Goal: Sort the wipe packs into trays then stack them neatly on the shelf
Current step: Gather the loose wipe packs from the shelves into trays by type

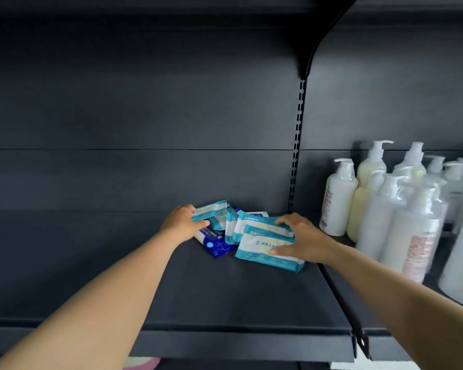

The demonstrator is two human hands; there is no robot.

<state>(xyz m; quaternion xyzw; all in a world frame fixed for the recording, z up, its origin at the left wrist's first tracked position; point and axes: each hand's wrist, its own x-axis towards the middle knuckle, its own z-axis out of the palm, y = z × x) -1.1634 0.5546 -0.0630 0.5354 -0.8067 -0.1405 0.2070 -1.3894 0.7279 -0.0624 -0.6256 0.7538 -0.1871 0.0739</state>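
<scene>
Both hands are in the pile on the dark metal shelf (251, 303): left hand (181, 222) pinches one teal-and-white plastic wipe pack (209, 209), right hand (302, 240) clamps two stacked teal-and-white packs (265, 244). No tray in sight. Those slippery packs near the white pump bottles (337, 198) could slide loose.

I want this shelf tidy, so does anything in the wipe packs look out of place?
Yes. The teal wipe packs lie in a loose, tilted heap, and one dark blue pack is mixed in under them.
</scene>
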